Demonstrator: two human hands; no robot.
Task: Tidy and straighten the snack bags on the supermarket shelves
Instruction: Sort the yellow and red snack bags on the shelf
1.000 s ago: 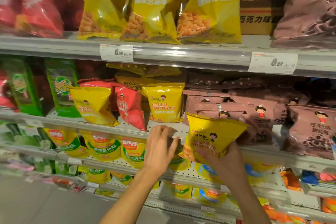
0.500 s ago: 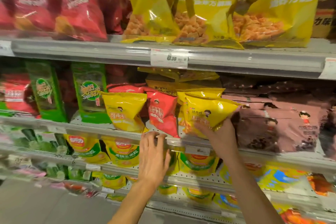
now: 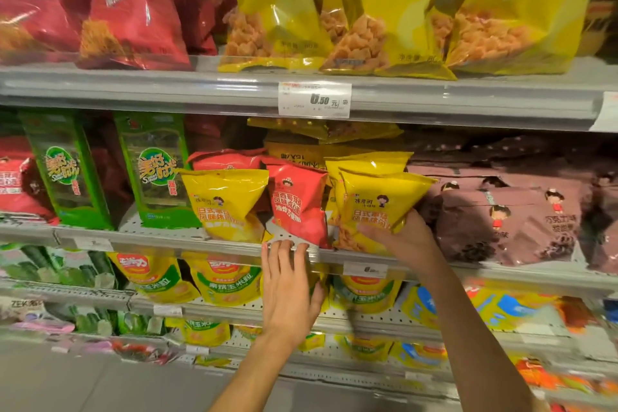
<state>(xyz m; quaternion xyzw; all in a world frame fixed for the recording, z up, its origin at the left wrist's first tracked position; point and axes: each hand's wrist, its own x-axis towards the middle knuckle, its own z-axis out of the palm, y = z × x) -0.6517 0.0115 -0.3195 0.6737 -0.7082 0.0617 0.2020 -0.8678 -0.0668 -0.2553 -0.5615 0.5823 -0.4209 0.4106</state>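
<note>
Fingertips of our left hand rest straight on the middle shelf's front rail at frame centre; just right, our right hand grips the yellow snack bag from below, beside the red bag.

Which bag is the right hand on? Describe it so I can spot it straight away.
Find the white price tag on the upper shelf rail; look at the shelf just below it. The held yellow bag stands between a red bag and brown bags. It alone has the right hand gripping its lower corner.
</note>
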